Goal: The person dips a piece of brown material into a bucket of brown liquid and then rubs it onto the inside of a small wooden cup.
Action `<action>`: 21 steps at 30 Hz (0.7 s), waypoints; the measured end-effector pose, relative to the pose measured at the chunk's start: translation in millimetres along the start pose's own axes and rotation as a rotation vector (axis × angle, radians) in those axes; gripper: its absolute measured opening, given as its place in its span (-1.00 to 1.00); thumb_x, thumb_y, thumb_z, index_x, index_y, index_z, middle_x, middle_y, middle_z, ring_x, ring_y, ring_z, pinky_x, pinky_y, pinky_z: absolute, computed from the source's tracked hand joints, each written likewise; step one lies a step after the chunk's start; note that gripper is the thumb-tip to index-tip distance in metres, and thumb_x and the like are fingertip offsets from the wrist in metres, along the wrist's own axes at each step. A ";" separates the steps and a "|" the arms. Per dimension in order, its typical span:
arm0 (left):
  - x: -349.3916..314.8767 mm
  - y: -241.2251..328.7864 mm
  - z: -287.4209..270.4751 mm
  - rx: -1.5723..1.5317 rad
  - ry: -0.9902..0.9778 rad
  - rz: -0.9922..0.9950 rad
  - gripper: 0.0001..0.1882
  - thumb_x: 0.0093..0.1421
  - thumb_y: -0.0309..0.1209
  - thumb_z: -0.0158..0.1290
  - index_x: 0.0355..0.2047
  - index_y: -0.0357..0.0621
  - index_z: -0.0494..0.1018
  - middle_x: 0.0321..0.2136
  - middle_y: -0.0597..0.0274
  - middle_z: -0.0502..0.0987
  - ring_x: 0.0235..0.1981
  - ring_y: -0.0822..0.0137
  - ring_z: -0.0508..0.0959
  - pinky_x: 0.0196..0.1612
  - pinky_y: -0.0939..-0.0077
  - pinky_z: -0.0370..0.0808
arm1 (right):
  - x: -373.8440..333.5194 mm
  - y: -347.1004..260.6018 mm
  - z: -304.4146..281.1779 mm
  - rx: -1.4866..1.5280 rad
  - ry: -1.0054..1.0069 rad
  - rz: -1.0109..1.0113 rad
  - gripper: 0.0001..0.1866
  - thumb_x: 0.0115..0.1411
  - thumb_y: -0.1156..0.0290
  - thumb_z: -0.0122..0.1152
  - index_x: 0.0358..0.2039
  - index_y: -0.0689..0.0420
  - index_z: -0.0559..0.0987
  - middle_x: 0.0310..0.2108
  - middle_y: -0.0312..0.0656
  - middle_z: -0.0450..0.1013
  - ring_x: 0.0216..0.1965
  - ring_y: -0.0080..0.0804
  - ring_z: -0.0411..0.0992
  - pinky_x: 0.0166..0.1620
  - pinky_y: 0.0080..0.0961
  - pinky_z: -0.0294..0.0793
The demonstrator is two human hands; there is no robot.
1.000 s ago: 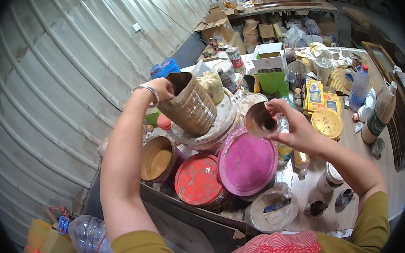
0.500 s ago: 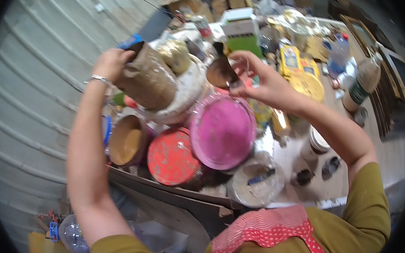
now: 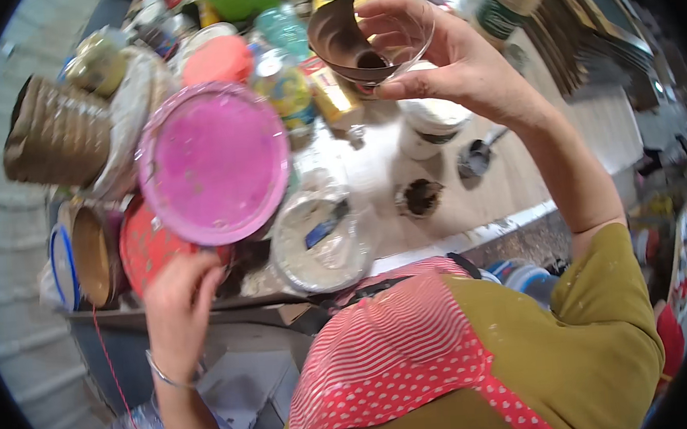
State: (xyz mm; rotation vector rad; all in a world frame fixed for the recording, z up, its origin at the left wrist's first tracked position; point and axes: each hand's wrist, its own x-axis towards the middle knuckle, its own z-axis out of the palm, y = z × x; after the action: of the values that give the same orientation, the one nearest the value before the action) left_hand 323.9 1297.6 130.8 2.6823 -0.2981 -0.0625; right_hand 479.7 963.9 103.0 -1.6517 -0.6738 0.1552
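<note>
My right hand [image 3: 460, 56] is raised over the table. Its fingers and thumb are closed round a cut clear plastic cup [image 3: 346, 41] coated brown inside, with one tall jagged side. My left hand [image 3: 179, 296], a little blurred, hovers low at the table's front edge with fingers and thumb apart and nothing visible in it. Closest to it is a red lid [image 3: 152, 238] with pale smears, partly covered by the pink lid [image 3: 214, 164] of a tub. A brown-coated ribbed plastic container [image 3: 59, 132] leans at the far left beside a whitish tub [image 3: 137, 110].
In front stands a bag-lined bucket [image 3: 321, 240] of pale paste with a blue-handled tool. A dark-crusted cup [image 3: 420, 198], a small grey cup [image 3: 475, 158] and a white-lidded tub [image 3: 433, 119] stand to the right. A brown-filled bucket [image 3: 95, 254] sits left; a large bottle [image 3: 508, 0] stands behind.
My left hand has let go of the brown ribbed container and come down toward the table's front edge. The right hand still holds the cut cup. The view has swung to the right.
</note>
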 end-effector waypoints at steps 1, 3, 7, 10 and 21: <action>-13.7 7.4 13.6 -0.056 0.003 -0.025 -0.87 0.04 -0.58 0.11 -0.34 -0.28 0.49 -0.48 0.08 0.49 -0.47 0.15 0.52 -0.37 0.39 0.44 | -10.2 -6.0 -5.8 0.014 0.032 -0.002 -0.27 -0.03 0.38 0.42 0.14 0.19 0.27 0.00 -0.14 0.33 -0.02 -0.47 0.35 0.06 -0.52 0.32; -21.0 28.2 36.4 -0.212 -0.026 -0.062 -0.88 0.06 -0.57 0.11 -0.34 -0.27 0.50 -0.46 0.08 0.51 -0.44 0.20 0.54 -0.36 0.44 0.46 | -32.0 -13.8 -14.6 0.033 0.114 -0.004 -0.31 -0.02 0.43 0.40 0.12 0.18 0.29 -0.01 -0.16 0.34 -0.03 -0.48 0.35 0.06 -0.52 0.32; -3.2 78.0 96.1 -0.764 -0.383 -0.106 -0.71 0.16 -0.51 0.08 -0.09 -0.30 0.42 -0.25 0.10 0.51 -0.29 0.33 0.54 -0.25 0.52 0.49 | -74.6 -25.6 -41.4 -0.100 0.321 -0.021 -0.31 -0.02 0.55 0.37 0.13 0.15 0.30 -0.02 -0.20 0.32 -0.04 -0.49 0.34 0.07 -0.55 0.37; 7.8 92.4 142.8 -1.025 -0.616 -0.181 -0.47 0.20 -0.50 0.05 0.16 -0.31 0.17 0.03 0.05 0.35 -0.02 0.31 0.42 -0.06 0.52 0.45 | -101.5 -28.0 -62.8 -0.073 0.457 -0.041 -0.25 -0.06 0.34 0.41 0.16 0.16 0.30 0.09 -0.18 0.33 0.12 -0.42 0.31 0.17 -0.43 0.30; 25.3 94.7 244.3 -0.818 -0.344 -0.312 0.06 0.02 -0.40 0.23 0.32 -0.27 -0.29 0.33 -0.08 -0.11 0.30 0.05 0.07 0.27 0.23 0.12 | -154.8 -6.8 -91.9 0.147 0.516 -0.002 -0.28 -0.02 0.55 0.36 0.16 0.11 0.26 -0.01 -0.25 0.29 0.09 -0.46 0.25 0.10 -0.51 0.37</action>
State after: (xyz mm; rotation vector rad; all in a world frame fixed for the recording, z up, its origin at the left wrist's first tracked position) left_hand 307.5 1106.0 -48.9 1.8660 0.0529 -0.6051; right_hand 393.4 806.7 86.8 -1.4657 -0.2633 -0.2151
